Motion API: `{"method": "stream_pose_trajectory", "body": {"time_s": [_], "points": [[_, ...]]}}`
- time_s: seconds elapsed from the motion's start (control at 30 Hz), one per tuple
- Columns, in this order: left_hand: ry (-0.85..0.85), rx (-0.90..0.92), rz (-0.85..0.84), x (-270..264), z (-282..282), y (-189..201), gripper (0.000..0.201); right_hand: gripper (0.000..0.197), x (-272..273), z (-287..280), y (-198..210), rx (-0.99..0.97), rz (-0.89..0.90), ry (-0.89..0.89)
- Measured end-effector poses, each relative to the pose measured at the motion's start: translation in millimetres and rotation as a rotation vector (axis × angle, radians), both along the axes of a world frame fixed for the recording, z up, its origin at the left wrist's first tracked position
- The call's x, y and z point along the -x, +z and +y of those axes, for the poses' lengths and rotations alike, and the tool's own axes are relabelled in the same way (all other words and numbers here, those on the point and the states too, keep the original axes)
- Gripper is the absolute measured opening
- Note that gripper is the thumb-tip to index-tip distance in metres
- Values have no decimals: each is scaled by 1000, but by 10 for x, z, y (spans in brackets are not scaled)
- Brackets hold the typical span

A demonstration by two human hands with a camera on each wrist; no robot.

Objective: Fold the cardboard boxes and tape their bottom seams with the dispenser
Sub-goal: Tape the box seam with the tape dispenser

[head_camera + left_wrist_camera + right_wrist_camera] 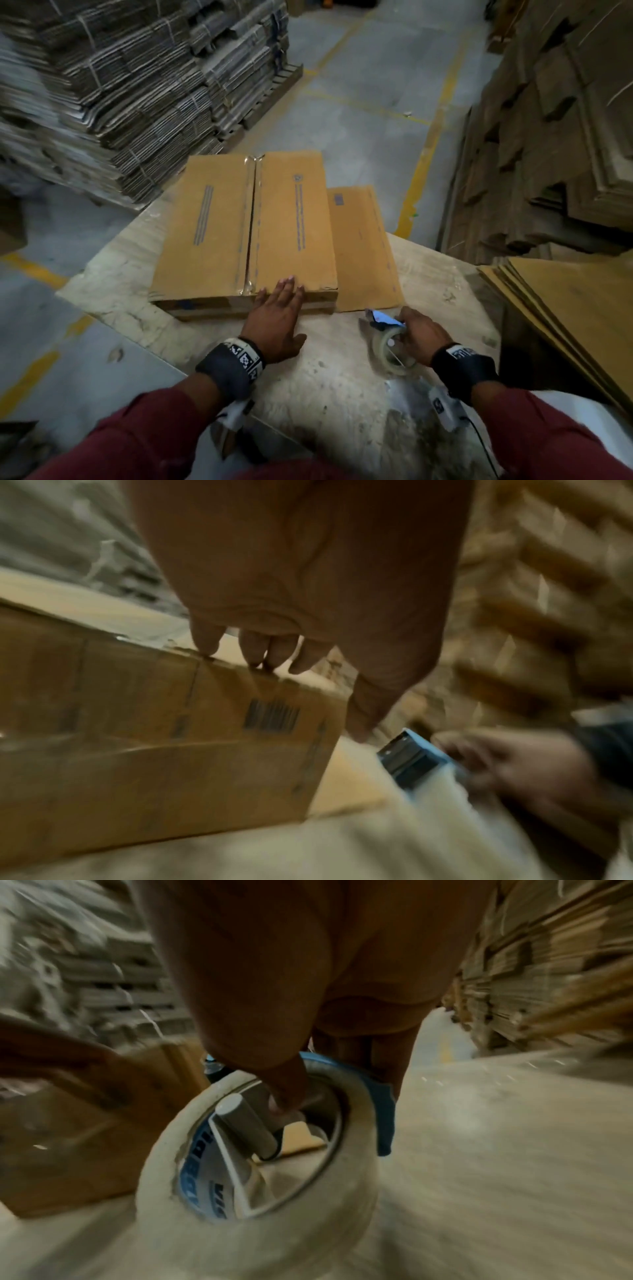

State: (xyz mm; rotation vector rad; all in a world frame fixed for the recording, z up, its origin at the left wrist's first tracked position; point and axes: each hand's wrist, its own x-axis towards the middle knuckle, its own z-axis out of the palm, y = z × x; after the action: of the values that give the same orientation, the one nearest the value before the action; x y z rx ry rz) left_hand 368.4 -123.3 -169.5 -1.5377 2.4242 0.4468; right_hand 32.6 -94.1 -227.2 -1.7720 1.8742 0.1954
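1. The folded cardboard box [245,228] lies bottom-up on the worktable [308,394], its two flaps meeting along a centre seam [252,219] already covered by clear tape running end to end.
2. The left hand [279,318] lies flat with fingers straight and slightly spread, fingertips pressing the top of the box at its near edge, just right of the seam.
3. The right hand [419,334] grips the tape dispenser [390,337], thumb hooked inside the roll core and fingers curled over the blue frame. The dispenser sits near the box's near right corner, apart from it.
4. A loose flat cardboard sheet [364,246] lies beside the box on the right; a pile of unfolded blanks [561,315] rests at the table's right end.
5. Judgement: the taping pass on this box appears complete; the step in hand is securing and checking the seam.
6. Recommended practice: rub the near tape tail down over the edge so it bonds to the side wall, keep the flaps level while pressing, and keep the dispenser's cutter end away from the bracing hand.
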Motion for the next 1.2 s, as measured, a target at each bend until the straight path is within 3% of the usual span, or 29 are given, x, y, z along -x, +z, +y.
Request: {"method": "stream_pose_trajectory", "body": {"time_s": [0.1, 0.2, 0.27, 0.33, 0.4, 0.53, 0.63, 0.77, 0.9, 1.1, 1.2], "points": [[178, -22, 327, 8, -53, 214, 93, 24, -110, 31, 396, 103, -53, 45], [501, -130, 749, 6, 25, 504, 87, 27, -372, -29, 930, 266, -108, 111], [783, -410, 1066, 3, 60, 711, 85, 31, -632, -87, 1242, 353, -151, 159], [955, -684, 1255, -41, 50, 866, 88, 37, -945, -144, 1481, 408, -134, 228], [963, -773, 1340, -184, 29, 1002, 90, 47, -1308, -202, 1665, 445, -47, 330], [930, -715, 1447, -669, 36, 1193, 87, 81, -1934, -346, 1858, 424, 79, 456], [997, -691, 1490, -1100, 73, 1193, 75, 74, -2275, -479, 1846, 421, 16, 537], [1220, -754, 1639, -1586, 61, 1096, 53, 76, -2675, -632, 1808, 351, -300, 529], [1310, -734, 1741, -1878, 22, 1040, 36, 71, -3062, -785, 1658, 323, -392, 583], [1329, -643, 1703, -2302, -58, 1043, 38, 70, -3448, -945, 1577, 318, -402, 626], [1309, -605, 1662, -2455, -48, 1015, 42, 74, -3533, -1000, 1559, 294, -230, 693]]}}
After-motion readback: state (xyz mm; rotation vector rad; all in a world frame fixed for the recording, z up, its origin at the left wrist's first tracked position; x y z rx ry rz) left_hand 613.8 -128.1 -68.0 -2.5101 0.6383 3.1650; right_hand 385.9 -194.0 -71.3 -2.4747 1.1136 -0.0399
